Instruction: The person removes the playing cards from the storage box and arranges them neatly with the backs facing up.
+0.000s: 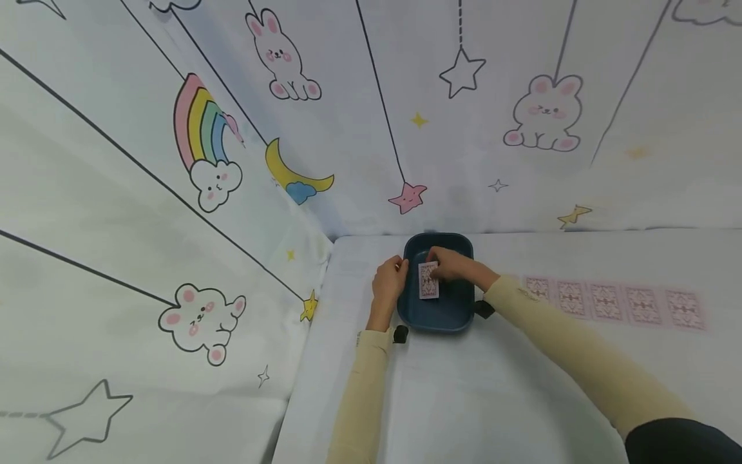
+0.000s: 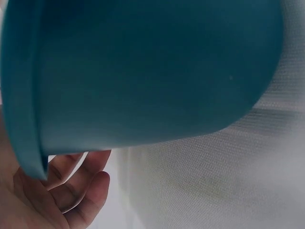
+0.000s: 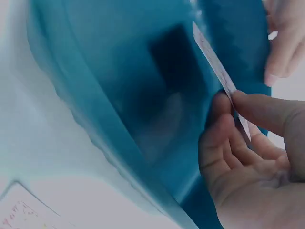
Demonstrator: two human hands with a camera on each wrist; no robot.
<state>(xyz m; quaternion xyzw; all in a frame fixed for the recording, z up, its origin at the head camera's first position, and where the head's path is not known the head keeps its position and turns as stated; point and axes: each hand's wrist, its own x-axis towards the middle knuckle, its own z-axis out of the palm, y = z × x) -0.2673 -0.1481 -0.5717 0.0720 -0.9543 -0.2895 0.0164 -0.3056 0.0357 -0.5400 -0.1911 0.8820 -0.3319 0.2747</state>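
A dark teal plastic basin (image 1: 452,316) stands on the white-covered table near the back wall. My left hand (image 1: 390,281) holds its left rim, with curled fingers (image 2: 93,191) below the lip in the left wrist view. Over the inside of the basin, my right hand (image 1: 455,263) pinches a playing card (image 1: 428,281) between thumb and fingertips. The card's patterned red back faces up in the head view. Seen from the right wrist, the card (image 3: 217,67) is tilted nearly edge-on above the basin floor, where a dark rectangular shadow or reflection shows.
To the right, several playing cards (image 1: 605,301) lie in a row, backs up, partly behind the right sleeve (image 1: 568,351). White sheets (image 1: 371,129) printed with rabbits, stars and a rainbow hang behind and at the left. Small black pieces show near both wrists.
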